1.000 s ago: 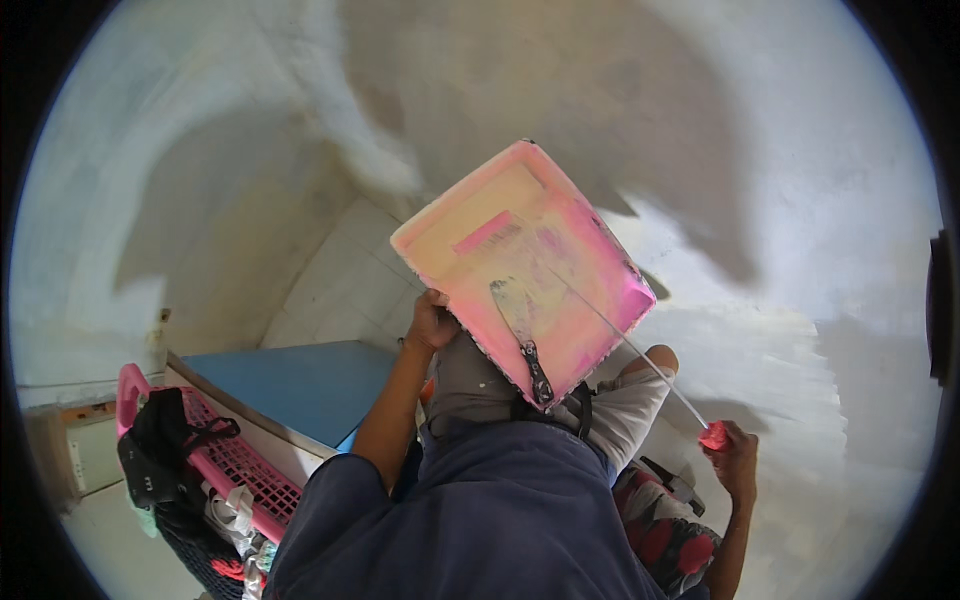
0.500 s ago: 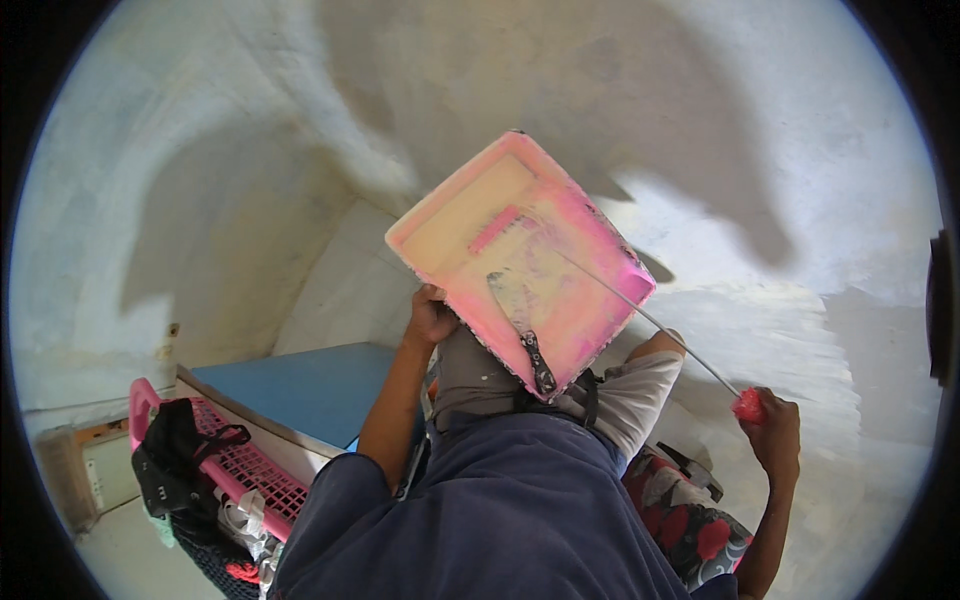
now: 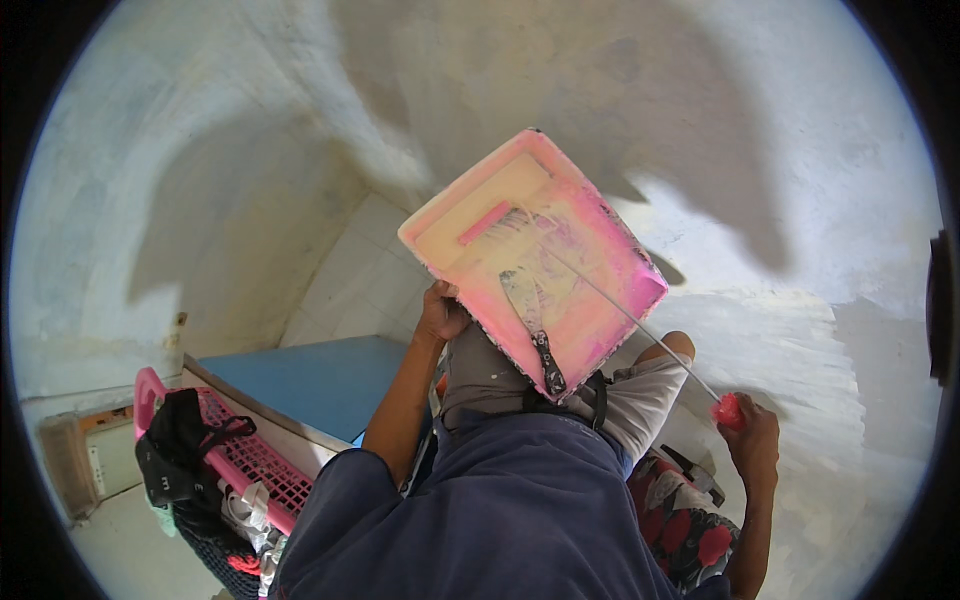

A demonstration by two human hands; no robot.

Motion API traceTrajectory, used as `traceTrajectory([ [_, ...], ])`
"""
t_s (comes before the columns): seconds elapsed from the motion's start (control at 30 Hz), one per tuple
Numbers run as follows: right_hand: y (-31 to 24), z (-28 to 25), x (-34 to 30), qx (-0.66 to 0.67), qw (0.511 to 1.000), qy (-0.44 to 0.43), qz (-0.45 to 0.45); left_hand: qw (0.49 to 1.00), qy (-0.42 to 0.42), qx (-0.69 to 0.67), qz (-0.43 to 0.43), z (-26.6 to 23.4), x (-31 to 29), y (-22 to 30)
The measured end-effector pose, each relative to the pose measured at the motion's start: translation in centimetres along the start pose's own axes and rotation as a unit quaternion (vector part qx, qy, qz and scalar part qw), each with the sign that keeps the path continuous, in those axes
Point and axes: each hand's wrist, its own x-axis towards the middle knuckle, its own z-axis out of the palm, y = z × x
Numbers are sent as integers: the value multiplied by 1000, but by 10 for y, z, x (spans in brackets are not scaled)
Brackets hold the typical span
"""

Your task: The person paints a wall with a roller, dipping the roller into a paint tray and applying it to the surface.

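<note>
My left hand (image 3: 441, 312) grips the left edge of a pink-stained paint tray (image 3: 600, 335), which is held tilted above my lap. Cream-coloured paint lies in the tray's far end. Out to the right, my right hand (image 3: 755, 440) is closed around the red handle (image 3: 728, 411) of a paint roller, whose thin metal rod (image 3: 640, 325) reaches across the tray. The narrow pink roller head (image 3: 484, 223) touches the paint at the far left part. A putty knife with a speckled black handle (image 3: 548, 363) lies inside, its blade smeared with paint.
Patchy painted walls (image 3: 560, 60) rise ahead and at both sides. A blue flat surface (image 3: 310, 375) is at the left, beside a pink plastic basket (image 3: 265, 455) with a black bag (image 3: 180, 450). Red-and-black patterned fabric (image 3: 690, 520) sits by my right side.
My right hand has moved left, toward the tray, and the roller head has shifted slightly left across the paint. The tray and my left hand appear a little farther right in view.
</note>
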Motion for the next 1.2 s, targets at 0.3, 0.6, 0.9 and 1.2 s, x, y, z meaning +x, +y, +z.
traceTrajectory([
  [0.3,91,35,-46,-80,995,-26,50,1000,29,10,6,-4,1,-2],
  [0.6,109,63,-84,46,995,-2,85,1000,19,7,4,-3,0,-1],
  [0.9,83,108,-55,42,997,47,50,1000,-14,15,0,-9,3,1],
  [1.2,112,112,-63,30,994,-7,109,999,18,-6,30,-18,2,-3],
])
